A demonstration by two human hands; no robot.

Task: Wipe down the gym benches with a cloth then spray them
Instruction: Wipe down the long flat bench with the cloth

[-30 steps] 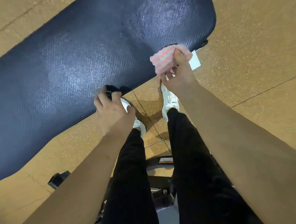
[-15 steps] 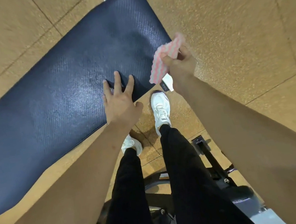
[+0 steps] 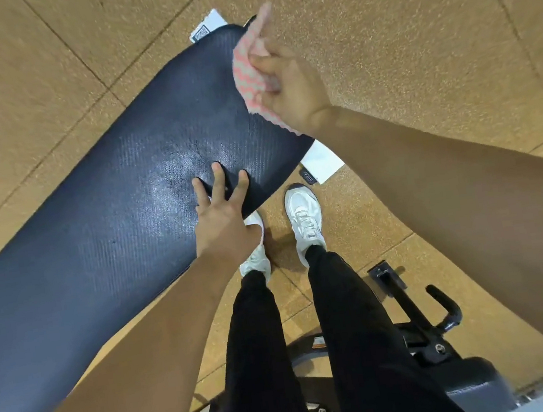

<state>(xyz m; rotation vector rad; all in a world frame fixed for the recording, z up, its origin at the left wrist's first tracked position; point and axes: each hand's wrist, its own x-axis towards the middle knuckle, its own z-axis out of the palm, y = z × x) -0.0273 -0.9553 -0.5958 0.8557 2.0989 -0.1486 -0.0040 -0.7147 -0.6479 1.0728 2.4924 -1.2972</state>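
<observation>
Dark navy bench pad (image 3: 110, 227), pink-striped cloth (image 3: 247, 74).
Pad: fine ribbed weave. Cloth: pink and pale grey wavy stripes. Floor (image 3: 413, 31): tan, speckled. Shoes (image 3: 304, 215): white. Trousers (image 3: 257, 346): black. Label (image 3: 321, 164): white.

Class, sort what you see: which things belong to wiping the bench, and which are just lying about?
In the job:
bench
cloth
right hand, gripping the cloth
left hand, pressing on the bench

Lying about:
white tag
black frame

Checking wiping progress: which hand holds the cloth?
The right hand grips the pink-striped cloth; the left hand rests flat on the dark padded bench.
</observation>
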